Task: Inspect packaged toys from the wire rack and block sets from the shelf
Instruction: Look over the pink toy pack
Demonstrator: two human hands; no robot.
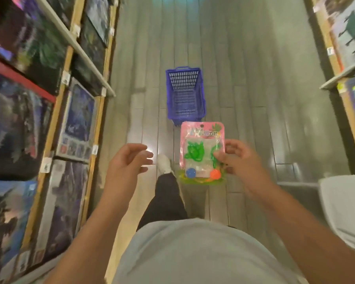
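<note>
A flat packaged toy (201,148) with a pink card, green plastic shapes and a blue and an orange ball is held upright in front of me. My right hand (237,160) pinches its right edge between thumb and fingers. My left hand (129,162) hovers a short way to the left of the package with loosely curled fingers and holds nothing. Boxed block sets (76,119) fill the wooden shelf (55,111) on my left.
A blue plastic shopping basket (184,93) stands on the grey plank floor just beyond the package. More boxed goods line a shelf (344,72) on the right. My leg and white shoe (164,165) show below the hands. The aisle runs between the two shelves.
</note>
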